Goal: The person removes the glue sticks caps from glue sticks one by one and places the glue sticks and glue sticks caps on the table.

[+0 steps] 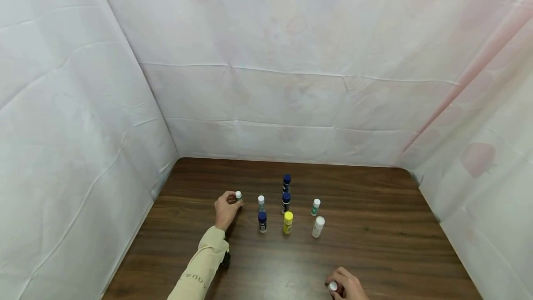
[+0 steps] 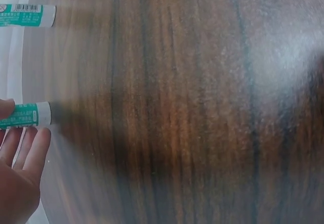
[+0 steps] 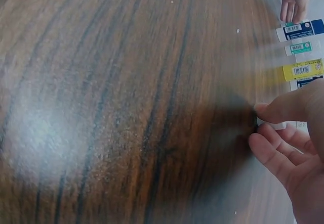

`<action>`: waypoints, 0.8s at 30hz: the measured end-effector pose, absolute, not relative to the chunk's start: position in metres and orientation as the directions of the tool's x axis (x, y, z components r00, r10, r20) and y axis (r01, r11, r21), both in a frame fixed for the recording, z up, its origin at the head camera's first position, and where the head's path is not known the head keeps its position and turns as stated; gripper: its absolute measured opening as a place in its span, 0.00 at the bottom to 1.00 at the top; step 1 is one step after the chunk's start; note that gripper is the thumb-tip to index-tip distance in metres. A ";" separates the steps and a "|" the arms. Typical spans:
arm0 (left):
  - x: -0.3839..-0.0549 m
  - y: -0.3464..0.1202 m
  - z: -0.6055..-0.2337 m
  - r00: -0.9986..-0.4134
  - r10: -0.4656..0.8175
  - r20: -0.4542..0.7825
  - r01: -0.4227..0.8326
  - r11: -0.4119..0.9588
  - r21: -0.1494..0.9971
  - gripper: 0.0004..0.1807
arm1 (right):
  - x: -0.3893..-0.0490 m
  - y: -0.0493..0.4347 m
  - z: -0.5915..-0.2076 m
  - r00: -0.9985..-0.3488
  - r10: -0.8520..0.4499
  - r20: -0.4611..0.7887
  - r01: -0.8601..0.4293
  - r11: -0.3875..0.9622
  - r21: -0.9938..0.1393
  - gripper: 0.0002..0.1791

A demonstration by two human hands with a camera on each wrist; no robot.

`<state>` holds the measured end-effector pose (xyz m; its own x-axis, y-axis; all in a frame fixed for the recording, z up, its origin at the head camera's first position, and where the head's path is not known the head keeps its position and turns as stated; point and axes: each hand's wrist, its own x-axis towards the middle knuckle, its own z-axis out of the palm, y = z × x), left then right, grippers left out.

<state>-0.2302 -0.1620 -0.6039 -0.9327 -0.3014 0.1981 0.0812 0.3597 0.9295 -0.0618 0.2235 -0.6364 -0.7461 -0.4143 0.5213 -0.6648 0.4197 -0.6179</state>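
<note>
Green-labelled tube (image 1: pixel 238 196) in the left hand (image 1: pixel 226 209), at the left of a dark wooden table (image 1: pixel 374 226)

Thumb and fingers of the left hand close narrowly on the tube; whether its base touches the wood I cannot tell. Near the front, the right hand (image 1: pixel 350 287) pinches a white-capped tube (image 1: pixel 332 286), mostly hidden by fingers.

Long dark streaks run through the brown tabletop, its far corners rounded, with a pale shine towards the front. Between the hands stand blue tubes (image 1: pixel 262 222), a yellow tube (image 1: pixel 288 224), a white tube (image 1: pixel 318 227) and two more with green labels (image 1: pixel 315 209).

White cloth (image 1: pixel 266 101) hangs behind and on both sides, creased across the back, with a pink stripe (image 1: pixel 466 84) and a faded pink shape (image 1: pixel 478 159) at right.
</note>
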 end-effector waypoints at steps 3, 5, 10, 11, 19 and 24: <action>-0.230 -0.161 -0.605 -0.935 -0.313 0.167 0.045 0.363 0.931 0.13 | -0.062 0.224 -0.636 -0.746 -0.420 0.516 -0.664 0.423 -0.616 0.27; -0.229 -0.161 -0.607 -0.936 -0.315 0.158 0.035 0.364 0.931 0.16 | -0.061 0.225 -0.634 -0.764 -0.415 0.494 -0.644 0.449 -0.619 0.26; -0.223 -0.161 -0.607 -0.936 -0.328 0.132 0.005 0.363 0.932 0.21 | -0.056 0.224 -0.608 -0.919 -0.356 0.168 -0.366 0.618 -0.696 0.15; -0.221 -0.162 -0.607 -0.933 -0.337 0.130 -0.003 0.369 0.929 0.21 | -0.055 0.223 -0.602 -0.937 -0.335 0.100 -0.306 0.652 -0.694 0.12; -0.206 -0.168 -0.596 -0.926 -0.363 0.108 -0.046 0.391 0.919 0.21 | -0.054 0.220 -0.593 -0.953 -0.251 0.172 -0.299 0.664 -0.686 0.13; -0.198 -0.167 -0.590 -0.929 -0.352 0.113 -0.040 0.401 0.915 0.20 | -0.059 0.217 -0.590 -0.917 -0.214 0.337 -0.393 0.639 -0.662 0.19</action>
<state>-0.1985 -0.1666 -0.5903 -0.9292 -0.3518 0.1134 -0.0401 0.4010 0.9152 -0.0589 0.2168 -0.5898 -0.9167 -0.2141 0.3375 -0.3927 0.6389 -0.6615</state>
